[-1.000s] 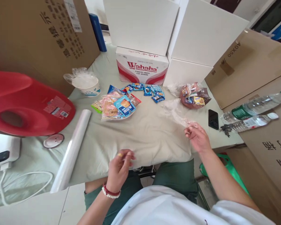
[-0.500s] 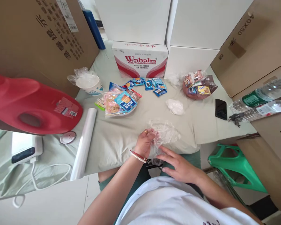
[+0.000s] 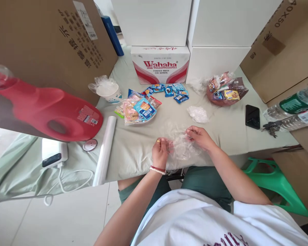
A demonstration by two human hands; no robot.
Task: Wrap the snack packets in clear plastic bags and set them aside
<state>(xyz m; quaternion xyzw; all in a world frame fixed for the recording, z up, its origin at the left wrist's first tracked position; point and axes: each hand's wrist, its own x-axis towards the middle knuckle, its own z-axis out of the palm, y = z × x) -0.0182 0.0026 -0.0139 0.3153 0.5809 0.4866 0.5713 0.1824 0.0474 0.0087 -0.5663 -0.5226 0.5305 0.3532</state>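
Observation:
Between my two hands, a crumpled sheet of clear plastic film (image 3: 182, 149) is held over the front edge of the cloth-covered table (image 3: 136, 147). My left hand (image 3: 160, 152) is closed on the film's left side, fingers partly covered by it. At the upper right edge, my right hand (image 3: 199, 136) pinches the film between thumb and fingers. Just beyond it lies a bunched piece of whitish clear plastic (image 3: 198, 114). Snack packets (image 3: 145, 108) are heaped in a plastic-covered dish to the left. Small blue packets (image 3: 181, 98) lie farther back.
A brown bowl of wrapped snacks (image 3: 215, 100) and a phone (image 3: 252, 116) are at right, near plastic bottles (image 3: 295, 104). At left are a paper cup (image 3: 109, 93), a film roll (image 3: 105, 150), a red jug (image 3: 74, 112) and a white power bank (image 3: 54, 152). Boxes (image 3: 160, 70) line the back.
My right hand has risen from below the film and taken hold of its upper right edge. The film is now spread between both hands. The view has shifted slightly left.

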